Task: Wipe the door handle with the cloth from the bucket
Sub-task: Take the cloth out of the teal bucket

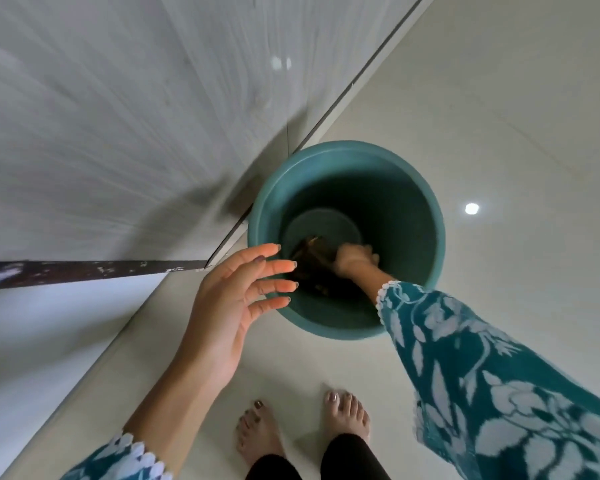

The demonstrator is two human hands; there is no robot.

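Observation:
A teal plastic bucket stands on the pale floor next to the foot of a grey wood-grain door. A dark cloth lies at the bucket's bottom. My right hand reaches deep inside the bucket, with its fingers closed on the cloth. My left hand hovers open with spread fingers over the bucket's near-left rim. No door handle is in view.
My two bare feet stand on the glossy cream tiles just in front of the bucket. A dark, worn door bottom edge runs at the left. The door frame runs diagonally behind the bucket.

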